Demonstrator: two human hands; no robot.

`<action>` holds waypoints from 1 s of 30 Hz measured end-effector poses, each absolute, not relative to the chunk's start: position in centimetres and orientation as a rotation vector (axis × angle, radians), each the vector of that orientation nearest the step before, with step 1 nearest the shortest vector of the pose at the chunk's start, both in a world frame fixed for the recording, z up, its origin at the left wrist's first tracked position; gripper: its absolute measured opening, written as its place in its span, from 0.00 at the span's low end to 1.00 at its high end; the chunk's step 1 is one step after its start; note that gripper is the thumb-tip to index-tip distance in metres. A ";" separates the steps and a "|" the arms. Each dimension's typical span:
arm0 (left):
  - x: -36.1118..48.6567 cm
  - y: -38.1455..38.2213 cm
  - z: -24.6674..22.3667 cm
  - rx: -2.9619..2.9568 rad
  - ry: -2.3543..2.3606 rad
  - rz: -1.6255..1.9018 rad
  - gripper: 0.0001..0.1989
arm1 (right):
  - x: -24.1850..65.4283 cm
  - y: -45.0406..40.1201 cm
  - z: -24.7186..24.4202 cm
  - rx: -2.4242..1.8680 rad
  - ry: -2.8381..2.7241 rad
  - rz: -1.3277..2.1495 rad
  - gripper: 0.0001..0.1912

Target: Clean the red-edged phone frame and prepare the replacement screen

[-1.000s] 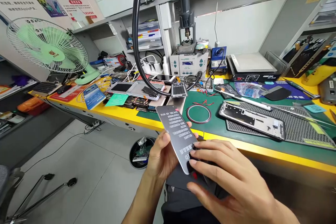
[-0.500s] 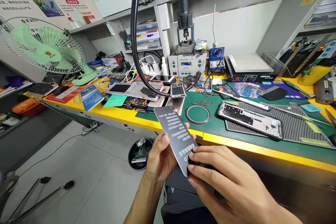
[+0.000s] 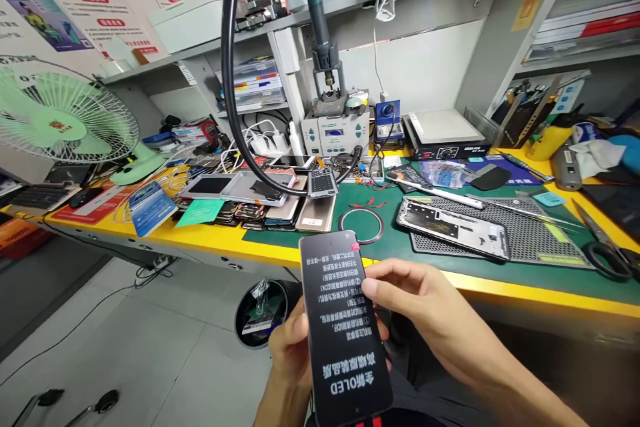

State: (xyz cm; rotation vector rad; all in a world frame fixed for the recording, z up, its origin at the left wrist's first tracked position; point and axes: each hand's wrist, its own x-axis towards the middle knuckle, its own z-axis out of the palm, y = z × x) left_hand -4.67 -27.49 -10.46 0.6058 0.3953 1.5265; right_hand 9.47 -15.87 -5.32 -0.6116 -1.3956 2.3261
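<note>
A black phone screen (image 3: 345, 340) with white printed lettering, upside down from where I look, is held over my lap with its face tilted up toward me. My left hand (image 3: 293, 347) grips its left edge, thumb on the side and other fingers behind it. My right hand (image 3: 407, 287) pinches the upper right edge between thumb and forefinger, near a small pink tab. Red strips show at the screen's bottom end. Beyond the hands, an opened phone frame (image 3: 454, 228) lies on a grey perforated mat (image 3: 545, 250), beside a ring of thin tape (image 3: 361, 225).
A hot-air station (image 3: 335, 133) stands at the back, its black hose (image 3: 229, 73) arching over the bench. Stacked phones (image 3: 250, 213) and a green fan (image 3: 65, 120) are at left. Scissors (image 3: 607, 253) lie at right. A waste bin (image 3: 260, 313) stands below the yellow edge.
The screen has turned from a slanted side view to face me and come lower. My right hand has moved from its lower end to its upper right edge. The view has swung right.
</note>
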 end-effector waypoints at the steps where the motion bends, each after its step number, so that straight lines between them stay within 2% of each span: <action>1: -4.7 -27.5 -10.6 0.619 0.392 1.514 0.29 | 9.4 -16.0 -5.4 -0.605 -1.339 2.361 0.16; 8: -5.6 -27.9 -9.2 0.743 0.596 1.513 0.30 | 9.6 -16.2 -5.1 -0.732 -1.366 2.188 0.15; 12: -5.9 -28.1 -6.4 0.947 1.100 1.611 0.15 | 9.8 -16.3 -3.9 -0.622 -1.701 1.741 0.09; 14: -6.3 -28.3 -4.8 1.085 1.247 1.651 0.12 | 10.1 -16.4 -3.3 -0.445 -1.789 1.440 0.03; 17: -7.3 -28.7 -2.5 1.640 1.457 1.682 0.18 | 11.1 -16.3 -2.9 -0.383 -1.759 1.169 0.14; 19: -8.3 -29.0 -1.0 2.177 1.641 1.609 0.21 | 11.8 -16.1 -2.8 -0.430 -1.694 1.369 0.13; 21: -9.3 -29.2 0.0 2.669 1.777 1.383 0.23 | 12.4 -15.8 -2.8 -0.354 -1.601 1.790 0.10; 23: -10.2 -29.3 0.5 3.007 1.788 1.068 0.25 | 12.7 -15.8 -2.9 -0.209 -1.487 2.127 0.14; 26: -10.7 -29.4 0.1 3.212 1.836 0.721 0.27 | 12.8 -16.3 -3.1 -0.192 -1.384 2.294 0.12; 30: -10.3 -29.3 -0.7 3.263 1.930 0.685 0.23 | 12.9 -17.0 -3.8 -0.289 -1.345 2.359 0.08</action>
